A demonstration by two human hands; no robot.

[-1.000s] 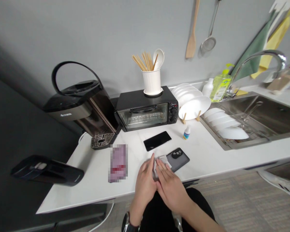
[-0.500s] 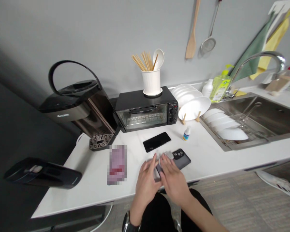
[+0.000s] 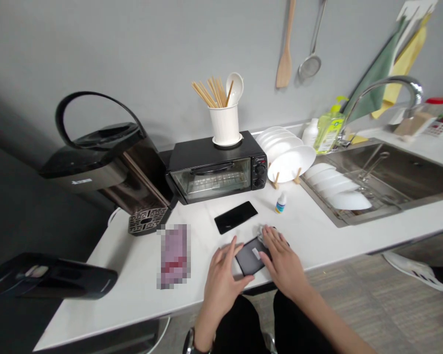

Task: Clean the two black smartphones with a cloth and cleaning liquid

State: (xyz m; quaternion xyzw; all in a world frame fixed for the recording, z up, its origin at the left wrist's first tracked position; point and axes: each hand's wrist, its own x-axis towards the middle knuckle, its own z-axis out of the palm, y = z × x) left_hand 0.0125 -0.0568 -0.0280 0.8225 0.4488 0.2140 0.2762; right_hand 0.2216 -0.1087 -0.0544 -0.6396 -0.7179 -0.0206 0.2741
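A dark grey phone (image 3: 248, 256) lies back up on the white counter, a small white label on its back. My left hand (image 3: 221, 278) grips its left end, fingers along the far edge and thumb at the near edge. My right hand (image 3: 282, 258) rests over the phone's right end and camera area, pressing a crumpled pale grey cloth (image 3: 260, 233) that is mostly hidden under the fingers. A second phone (image 3: 236, 217), black screen up, lies just behind. A small white dropper bottle (image 3: 280, 203) with a blue and yellow label stands behind my right hand.
On the left stand a water dispenser (image 3: 110, 162) and a dark device (image 3: 59, 278); a blurred-out purple item (image 3: 174, 255) lies nearby. Behind are a toaster oven (image 3: 216, 169), racked plates (image 3: 291, 163) and a sink (image 3: 402, 196) at right. The counter's front edge is close.
My right hand has slid right along the phone with the cloth, uncovering the phone's middle and label. My left hand stays at the left end. The view has shifted slightly.
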